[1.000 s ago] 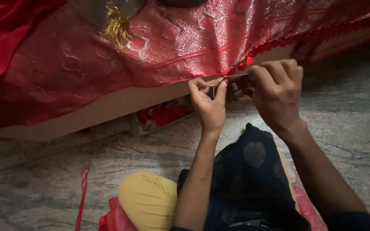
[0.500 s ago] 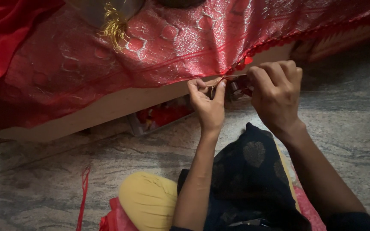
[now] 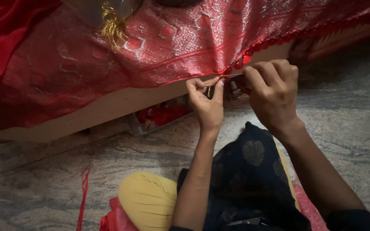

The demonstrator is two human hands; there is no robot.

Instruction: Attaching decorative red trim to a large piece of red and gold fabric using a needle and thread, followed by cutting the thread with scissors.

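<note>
My left hand (image 3: pixel 205 105) pinches the hem of the red cloth (image 3: pixel 172 42) between thumb and fingertips, just where a thin thread (image 3: pixel 213 82) shows, and my right hand (image 3: pixel 273 92) is curled tight beside it, gripping something small I cannot make out. The cloth lies draped over a pale board (image 3: pixel 108 109) above the stone floor (image 3: pixel 343 115). Its hem runs long from lower left up to the upper right, the edge hanging down toward me, with a gold tassel (image 3: pixel 113 26) lying on it further up.
</note>
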